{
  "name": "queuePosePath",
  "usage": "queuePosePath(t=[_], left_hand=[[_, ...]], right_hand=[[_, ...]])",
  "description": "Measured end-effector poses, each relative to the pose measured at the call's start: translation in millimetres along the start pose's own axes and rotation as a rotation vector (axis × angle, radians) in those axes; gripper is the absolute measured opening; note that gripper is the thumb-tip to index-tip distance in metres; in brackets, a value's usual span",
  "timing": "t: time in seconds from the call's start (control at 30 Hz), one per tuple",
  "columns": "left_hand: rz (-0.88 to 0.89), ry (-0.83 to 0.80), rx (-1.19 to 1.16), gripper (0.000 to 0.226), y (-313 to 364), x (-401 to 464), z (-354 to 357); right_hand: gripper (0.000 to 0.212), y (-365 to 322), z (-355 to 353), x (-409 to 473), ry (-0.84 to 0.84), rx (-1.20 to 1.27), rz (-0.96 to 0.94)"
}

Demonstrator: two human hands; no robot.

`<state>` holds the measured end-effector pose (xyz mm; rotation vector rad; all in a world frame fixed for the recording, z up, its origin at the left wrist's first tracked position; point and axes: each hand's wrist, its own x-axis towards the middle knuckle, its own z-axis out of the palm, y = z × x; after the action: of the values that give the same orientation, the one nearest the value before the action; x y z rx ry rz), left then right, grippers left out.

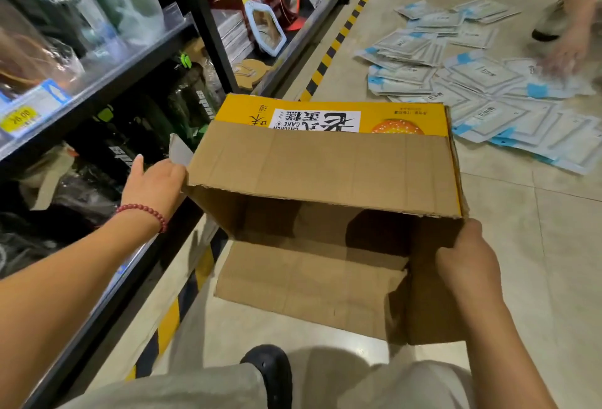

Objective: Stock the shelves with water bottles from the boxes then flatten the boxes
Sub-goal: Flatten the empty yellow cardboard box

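An empty cardboard box (322,167) with a yellow printed side lies tipped on the floor, its open end facing me and its flaps spread. My left hand (153,185) grips the box's left edge near a small flap. My right hand (467,262) holds the right side flap. Dark water bottles (192,105) wrapped in plastic stand on the lower shelf (107,95) to my left.
Shelving with mirrors (267,29) and boxed goods runs along the left, edged by a yellow-black floor stripe (338,37). Several flat white-and-blue packets (482,82) cover the floor at the right, where another person's hand (566,50) reaches. My knees and black shoe (270,372) are below the box.
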<state>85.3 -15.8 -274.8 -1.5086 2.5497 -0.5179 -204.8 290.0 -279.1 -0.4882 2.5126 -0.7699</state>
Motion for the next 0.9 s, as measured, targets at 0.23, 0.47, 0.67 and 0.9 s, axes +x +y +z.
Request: queuePosePath(t=[0.23,0.47,0.67,0.9], left_hand=[[0.064,-0.027,0.115,0.022,16.0,1.6,-8.1],[0.179,0.002,0.084,0.009,23.7,-3.1,-12.3],[0.13,-0.015,0.067,0.017,32.3,-13.2,-31.1],[0.153,0.194,-0.071,0.015,36.2,-4.2,-45.9]], right_hand=[[0.041,8.4,-3.5,7.2,0.105,-0.049,0.118],[0.039,15.4,-10.5,11.5,0.116,-0.033,0.16],[0.039,21.4,-10.8,14.4,0.149,0.014,0.143],[0.036,33.8,-19.7,17.7,0.244,0.033,0.121]])
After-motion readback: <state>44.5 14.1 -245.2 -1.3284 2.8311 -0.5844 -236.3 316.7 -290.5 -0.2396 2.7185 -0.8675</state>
